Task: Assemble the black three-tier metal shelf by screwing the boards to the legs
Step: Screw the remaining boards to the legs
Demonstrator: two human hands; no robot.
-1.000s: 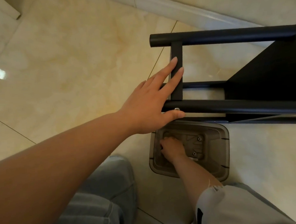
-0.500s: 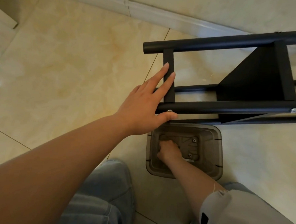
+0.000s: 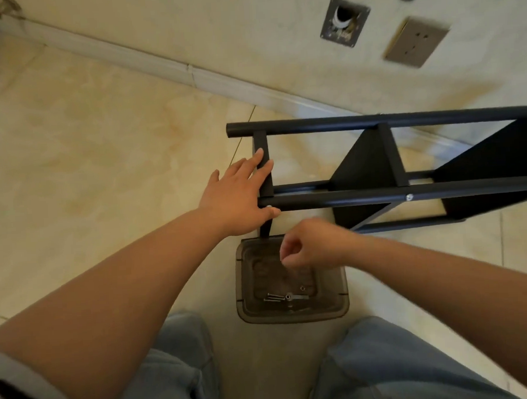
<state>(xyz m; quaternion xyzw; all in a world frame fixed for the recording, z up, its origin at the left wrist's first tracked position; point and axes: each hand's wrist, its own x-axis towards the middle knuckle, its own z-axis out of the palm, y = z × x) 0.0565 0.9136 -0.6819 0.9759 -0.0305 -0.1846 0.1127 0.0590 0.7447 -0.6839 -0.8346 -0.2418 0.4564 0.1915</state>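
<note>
Left hand (image 3: pixel 234 197) flat, fingers straight, steadying the shelf (image 3: pixel 377 190) lying sideways on the floor. Right hand (image 3: pixel 312 245) curled above the tray (image 3: pixel 240 280), maybe pinching a screw, can't tell. Brace firmly, start threads straight.

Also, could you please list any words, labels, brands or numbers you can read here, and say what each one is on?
None can be read.
Shelf: plain black, no label in view.
Tray: moulded ridges only, no lettering to make out.
Wall socket: blurred, only its holes show.
Wall plate: blurred, no text.
</note>
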